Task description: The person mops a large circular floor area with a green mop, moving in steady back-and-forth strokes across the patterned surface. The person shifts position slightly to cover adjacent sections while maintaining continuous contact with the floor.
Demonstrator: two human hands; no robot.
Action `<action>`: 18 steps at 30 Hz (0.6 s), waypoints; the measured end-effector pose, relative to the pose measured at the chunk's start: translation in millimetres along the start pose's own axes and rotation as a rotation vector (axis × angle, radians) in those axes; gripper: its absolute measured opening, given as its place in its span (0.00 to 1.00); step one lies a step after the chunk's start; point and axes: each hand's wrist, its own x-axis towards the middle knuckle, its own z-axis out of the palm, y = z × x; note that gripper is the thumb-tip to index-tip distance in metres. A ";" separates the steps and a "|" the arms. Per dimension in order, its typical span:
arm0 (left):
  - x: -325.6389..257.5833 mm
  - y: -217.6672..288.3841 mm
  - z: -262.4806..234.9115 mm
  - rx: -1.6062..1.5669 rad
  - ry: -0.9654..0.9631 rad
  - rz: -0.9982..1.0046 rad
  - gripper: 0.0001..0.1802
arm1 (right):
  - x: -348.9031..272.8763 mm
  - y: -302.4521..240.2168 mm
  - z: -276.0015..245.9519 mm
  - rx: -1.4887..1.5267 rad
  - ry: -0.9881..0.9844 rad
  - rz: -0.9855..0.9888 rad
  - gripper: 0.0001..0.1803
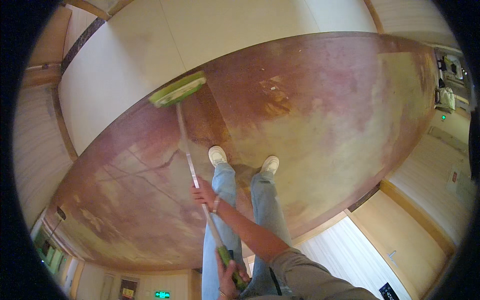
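A long-handled broom (187,150) with a wide green head (179,90) and a pale handle slants across the carpet. The head is slightly blurred and lies by the foot of the white wall, at upper left. My right hand (202,192) is wrapped round the middle of the handle, with a light band on its wrist. Lower down, my left hand (231,276) grips the green grip at the handle's end; its fingers are partly hidden. Between the hands the handle passes in front of my blue jeans (225,190).
Mottled reddish and yellow-green carpet (310,155) surrounds my white shoes (218,155). Small pale scraps (273,88) lie ahead. A white wall (260,30) borders the far side; a wooden door (400,230) stands at lower right. A dark-headed pole (61,213) leans at far left. A pale bag (446,98) is at right.
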 end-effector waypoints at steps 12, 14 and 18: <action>29.0 -6.8 39.4 0.236 -0.289 -0.118 0.31 | -70.0 -84.6 -121.4 0.301 -0.241 -0.178 0.20; 28.4 -12.9 23.0 0.281 -0.297 -0.116 0.32 | -86.1 -82.0 -96.1 0.184 -0.124 -0.250 0.21; 6.8 -10.2 13.9 0.178 -0.167 0.004 0.32 | -52.9 -39.0 -49.0 0.065 -0.031 -0.077 0.21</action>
